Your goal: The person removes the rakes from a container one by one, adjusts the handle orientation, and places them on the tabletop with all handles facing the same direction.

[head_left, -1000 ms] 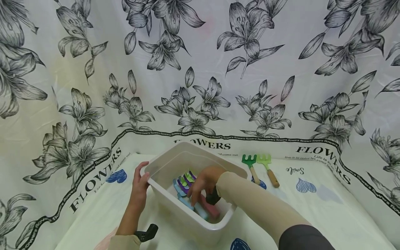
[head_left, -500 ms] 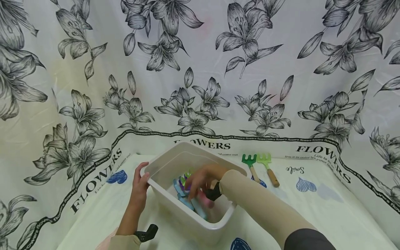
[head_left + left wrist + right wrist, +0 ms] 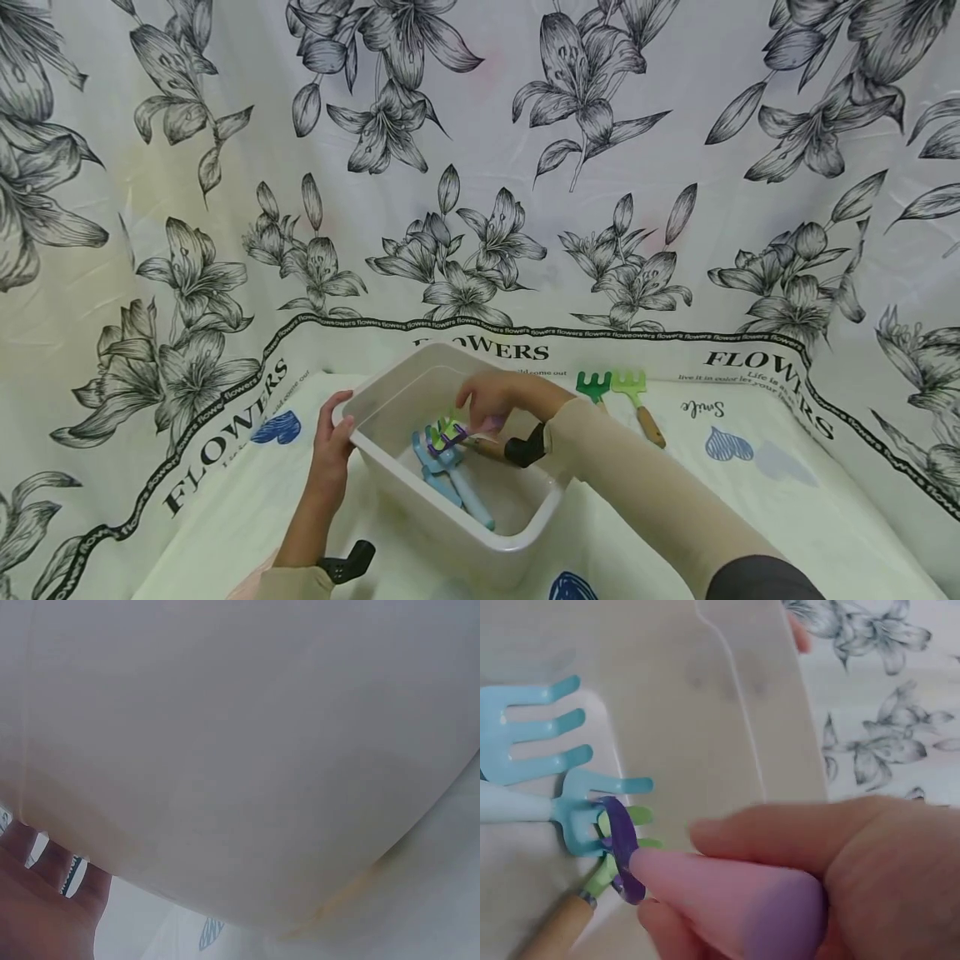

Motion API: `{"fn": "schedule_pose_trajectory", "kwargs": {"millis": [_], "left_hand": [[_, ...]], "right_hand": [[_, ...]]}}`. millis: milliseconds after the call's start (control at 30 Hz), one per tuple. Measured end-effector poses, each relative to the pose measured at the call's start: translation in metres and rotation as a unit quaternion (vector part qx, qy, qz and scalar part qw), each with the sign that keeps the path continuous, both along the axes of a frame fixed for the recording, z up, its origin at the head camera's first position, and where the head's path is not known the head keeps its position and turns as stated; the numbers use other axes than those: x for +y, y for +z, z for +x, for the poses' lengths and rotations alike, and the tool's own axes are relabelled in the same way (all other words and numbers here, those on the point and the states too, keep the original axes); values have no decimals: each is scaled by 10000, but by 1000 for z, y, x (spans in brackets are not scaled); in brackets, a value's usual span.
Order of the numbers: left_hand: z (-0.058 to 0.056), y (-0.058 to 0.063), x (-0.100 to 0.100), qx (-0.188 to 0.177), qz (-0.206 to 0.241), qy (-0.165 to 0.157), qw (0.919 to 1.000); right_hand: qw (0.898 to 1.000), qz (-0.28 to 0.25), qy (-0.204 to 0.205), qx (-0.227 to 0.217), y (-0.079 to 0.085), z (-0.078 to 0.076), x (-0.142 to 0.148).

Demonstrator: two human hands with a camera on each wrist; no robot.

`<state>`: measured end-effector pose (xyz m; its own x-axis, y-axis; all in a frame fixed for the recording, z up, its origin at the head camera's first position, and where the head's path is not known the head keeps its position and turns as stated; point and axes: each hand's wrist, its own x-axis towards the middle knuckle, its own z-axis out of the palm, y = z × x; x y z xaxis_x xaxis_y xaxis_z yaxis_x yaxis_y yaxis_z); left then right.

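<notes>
A white plastic bin [image 3: 435, 508] stands tilted to the view in the middle. My left hand [image 3: 333, 446] grips its rim at the left corner. Inside the bin, my right hand [image 3: 495, 398] holds a small toy hand rake by its pink and lilac handle [image 3: 727, 896]. The rake's purple tines [image 3: 622, 851] point down over the other rakes. Below it lie light blue rakes [image 3: 529, 731] and a light green rake with a wooden handle [image 3: 559, 930]. The left wrist view mostly shows the bin's outer wall [image 3: 225, 750], with left-hand fingers [image 3: 56, 866] at its edge.
Behind the bin's right side lie a dark green rake [image 3: 594, 385] and a lime green rake [image 3: 630, 385] with a wooden handle, on the pale cloth [image 3: 750, 517]. A flower-printed curtain [image 3: 480, 125] rises behind and around.
My right hand has moved back and up inside the bin, bringing the pink handle away from the near right corner. The blue handles now show more. My left hand stays on the rim.
</notes>
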<state>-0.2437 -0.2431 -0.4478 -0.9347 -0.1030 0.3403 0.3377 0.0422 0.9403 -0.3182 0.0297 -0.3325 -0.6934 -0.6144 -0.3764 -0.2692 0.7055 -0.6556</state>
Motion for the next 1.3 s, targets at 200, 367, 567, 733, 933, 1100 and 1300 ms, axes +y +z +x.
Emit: {"fn": "schedule_pose_trajectory", "kwargs": {"millis": [200,367,567,733,933,1100,1300], "left_hand": [[-1,-1,-1,-29,-15,8,10000],[-2,-1,-1,-32,-36,-24,10000],[-1,-1,-1,-29,-53,-53,10000],[-1,-1,0,-43,-99,-42,9999],[-1,-1,1,-91,-79,-40,9999],[0,1,1,-150,-27,-29,9999],[-1,2,0,-154,-26,-46,9999]], "right_hand": [[9944,-563,-725,529,3,-5,16],[9865,-1205,-1005,460,5,-8,32],[9729,-1859,-1313,397,4,-9,48],[9557,-2406,-1648,406,4,-5,65],[9133,-3341,-2324,175,14,2,86],[8896,-3643,-2745,246,20,5,106],[8809,-3529,-3097,592,21,8,132]]}}
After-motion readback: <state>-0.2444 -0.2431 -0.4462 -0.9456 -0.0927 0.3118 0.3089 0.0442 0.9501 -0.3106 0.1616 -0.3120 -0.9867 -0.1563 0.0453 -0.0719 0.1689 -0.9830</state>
